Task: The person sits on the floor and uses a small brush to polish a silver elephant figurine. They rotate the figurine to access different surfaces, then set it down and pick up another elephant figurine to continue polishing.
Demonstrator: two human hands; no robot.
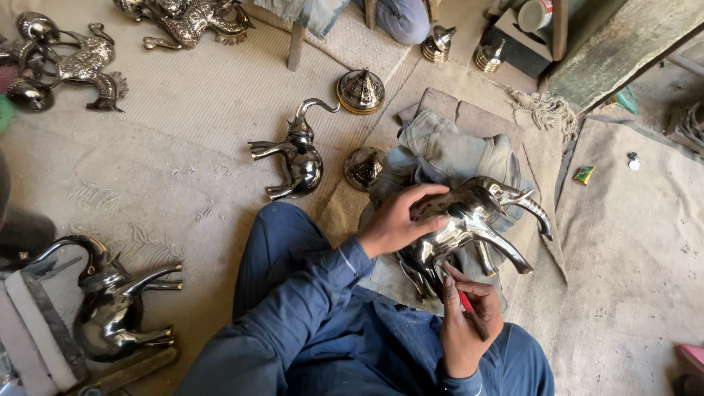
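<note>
While our left hand [396, 224] gripped the shiny metal elephant [469, 227], our right hand [469, 323] pinched a red tool [465, 301], needing steady, careful marking next.

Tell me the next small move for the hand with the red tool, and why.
Probably press the red tool in the right hand onto the metal elephant: its tip sits near the belly, and the left hand steadies the back.

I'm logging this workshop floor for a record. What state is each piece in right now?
Metal elephant: on its side over a grey cloth, gripped by the left hand.
Red-handled tool: held in the right hand, tip against the elephant.
Second elephant: lying on the mat, untouched.
Third elephant: lying on its side.
Domed lid: upright.
</note>
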